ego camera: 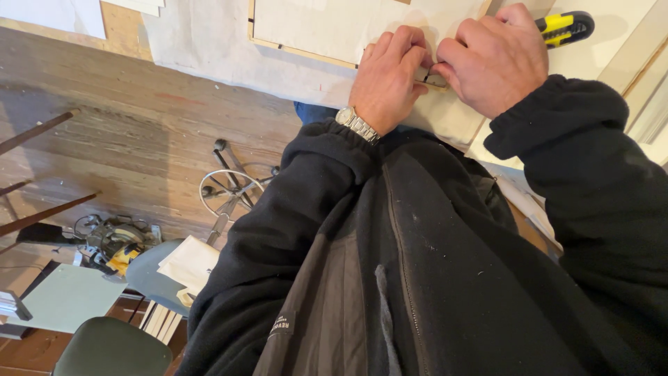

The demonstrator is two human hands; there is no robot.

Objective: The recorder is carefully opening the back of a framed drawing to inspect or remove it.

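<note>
Both hands meet at the lower edge of a thin wooden frame (306, 53) w/ a pale sheet (334, 24) stretched inside it. Right hand (495, 59) is closed in a grip on a yellow-and-black utility knife (565, 26); the handle end sticks out past the knuckles, the blade end is hidden under the fingers, so can't tell if it touches the wood. Left hand (388, 80) is curled, fingertips pressed down on the frame edge right next to the right hand's thumb; it pins the frame rather than holding anything loose. A small dark piece (426, 75) sits between the two hands, too small to make out. Silver wristwatch (358, 125) on the left wrist, black fleece jacket (445, 264) sleeves on both arms.

The frame lies on a tabletop covered w/ off-white paper (209, 49); it's near the front edge, approx. centre-right of the view.

Beyond and below: worn wood floor (125, 132). On it, a chrome stool base (226, 188), a circular saw (115, 240) w/ yellow body, a pale green board (66, 296), a grey-blue stool seat (149, 275) carrying folded white paper (188, 264), a dark green seat (111, 348) at the bottom.
</note>
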